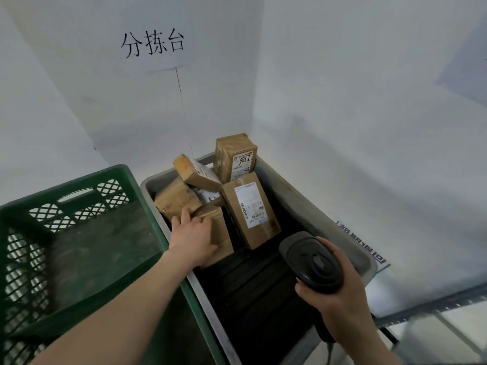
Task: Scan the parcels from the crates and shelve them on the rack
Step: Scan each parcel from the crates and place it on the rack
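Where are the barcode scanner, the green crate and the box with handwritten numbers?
barcode scanner (312, 262), head view, on its dark rounded head.
green crate (87, 180), head view, on its far rim.
box with handwritten numbers (226, 151), head view, on its brown taped face.

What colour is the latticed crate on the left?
Dark green; the latticed crate shows clearly in the head view.

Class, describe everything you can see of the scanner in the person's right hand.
The scanner is a black handheld device that looks like plastic, with a rounded head and a raised oval part on top. The right hand grips its handle, fingers wrapped round it, holding it above the grey crate. Its head points towards the parcels. A dark cable seems to hang below the hand.
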Demonstrator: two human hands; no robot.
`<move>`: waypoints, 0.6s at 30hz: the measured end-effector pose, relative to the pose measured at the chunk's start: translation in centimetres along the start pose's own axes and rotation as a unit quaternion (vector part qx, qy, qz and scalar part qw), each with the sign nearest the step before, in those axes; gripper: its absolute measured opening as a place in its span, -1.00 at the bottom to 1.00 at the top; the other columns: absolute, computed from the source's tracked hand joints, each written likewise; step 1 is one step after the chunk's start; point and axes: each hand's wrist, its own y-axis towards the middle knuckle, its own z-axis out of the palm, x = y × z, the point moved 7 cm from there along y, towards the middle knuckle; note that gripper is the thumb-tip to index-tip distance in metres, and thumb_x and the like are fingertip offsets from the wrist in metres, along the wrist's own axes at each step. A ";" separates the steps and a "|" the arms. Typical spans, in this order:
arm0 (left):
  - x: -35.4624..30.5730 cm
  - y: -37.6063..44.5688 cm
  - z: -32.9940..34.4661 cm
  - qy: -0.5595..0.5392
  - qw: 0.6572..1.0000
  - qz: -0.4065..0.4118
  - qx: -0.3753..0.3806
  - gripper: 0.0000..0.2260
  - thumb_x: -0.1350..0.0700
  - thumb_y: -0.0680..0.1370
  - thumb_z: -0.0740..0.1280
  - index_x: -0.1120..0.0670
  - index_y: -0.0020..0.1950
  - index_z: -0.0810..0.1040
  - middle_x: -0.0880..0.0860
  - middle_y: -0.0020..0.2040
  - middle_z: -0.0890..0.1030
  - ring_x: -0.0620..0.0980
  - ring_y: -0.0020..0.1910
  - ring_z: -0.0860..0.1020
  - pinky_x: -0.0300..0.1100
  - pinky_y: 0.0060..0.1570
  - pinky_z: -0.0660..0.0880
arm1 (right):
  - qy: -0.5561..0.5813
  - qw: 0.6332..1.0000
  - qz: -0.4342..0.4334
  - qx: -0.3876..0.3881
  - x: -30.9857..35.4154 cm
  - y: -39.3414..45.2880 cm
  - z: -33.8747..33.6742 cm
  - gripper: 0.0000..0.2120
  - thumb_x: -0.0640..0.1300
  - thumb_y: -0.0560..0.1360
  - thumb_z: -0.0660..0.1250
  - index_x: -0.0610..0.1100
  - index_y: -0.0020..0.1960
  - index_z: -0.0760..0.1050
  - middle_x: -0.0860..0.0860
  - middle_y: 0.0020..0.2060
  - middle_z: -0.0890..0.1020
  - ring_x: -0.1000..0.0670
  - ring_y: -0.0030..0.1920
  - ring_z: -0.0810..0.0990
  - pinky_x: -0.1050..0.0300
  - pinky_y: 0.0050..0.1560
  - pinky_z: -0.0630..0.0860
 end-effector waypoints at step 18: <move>-3.5 -1.0 1.2 -0.090 0.996 0.018 0.007 -0.46 -0.11 0.47 0.46 -0.03 0.41 0.42 0.04 0.35 0.38 0.09 0.30 0.37 -0.02 0.27 0.45 | 0.029 0.999 0.009 0.015 -1.0 0.1 -1.0 -0.21 -0.56 0.23 0.56 0.06 0.28 0.51 0.18 0.07 0.71 0.17 0.09 0.67 0.41 0.04 0.53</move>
